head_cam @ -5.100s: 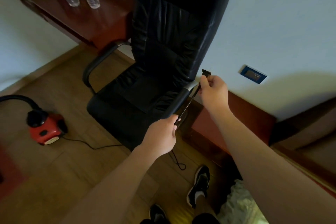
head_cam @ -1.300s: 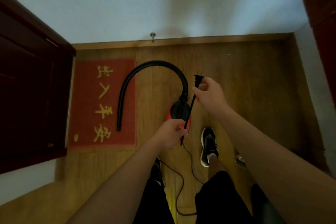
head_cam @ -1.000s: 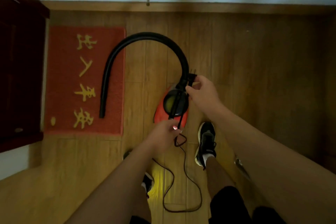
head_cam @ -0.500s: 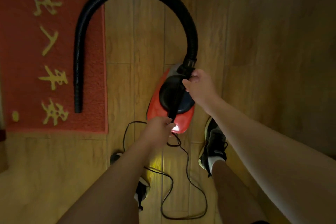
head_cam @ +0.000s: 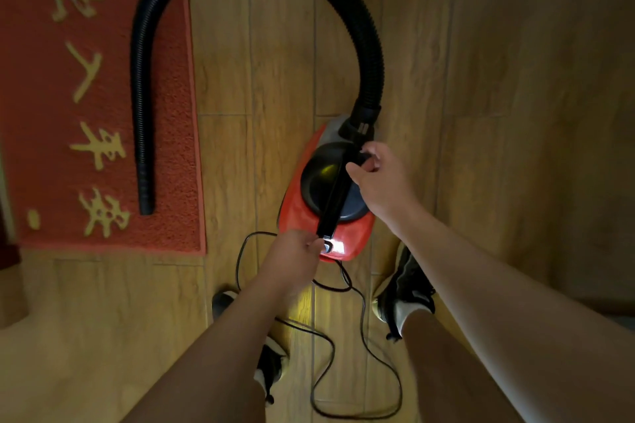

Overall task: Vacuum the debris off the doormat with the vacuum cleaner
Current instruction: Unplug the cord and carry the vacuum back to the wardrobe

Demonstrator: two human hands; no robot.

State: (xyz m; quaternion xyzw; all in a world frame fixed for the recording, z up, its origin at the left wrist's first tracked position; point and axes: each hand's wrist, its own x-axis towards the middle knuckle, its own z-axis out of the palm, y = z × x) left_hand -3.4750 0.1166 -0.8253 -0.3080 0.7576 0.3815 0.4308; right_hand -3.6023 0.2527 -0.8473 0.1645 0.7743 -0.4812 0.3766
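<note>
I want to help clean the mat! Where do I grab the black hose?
Grab the hose just behind its open end, coming down from above. That stretch lies straight and flat on the doormat, and its ribs should help your grip. The other end is plugged into the vacuum cleaner.

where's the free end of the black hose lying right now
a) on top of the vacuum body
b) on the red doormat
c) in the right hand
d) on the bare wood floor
b: the hose arcs away from the vacuum cleaner and comes down with its free end on the red doormat, beside the yellow characters.
</note>
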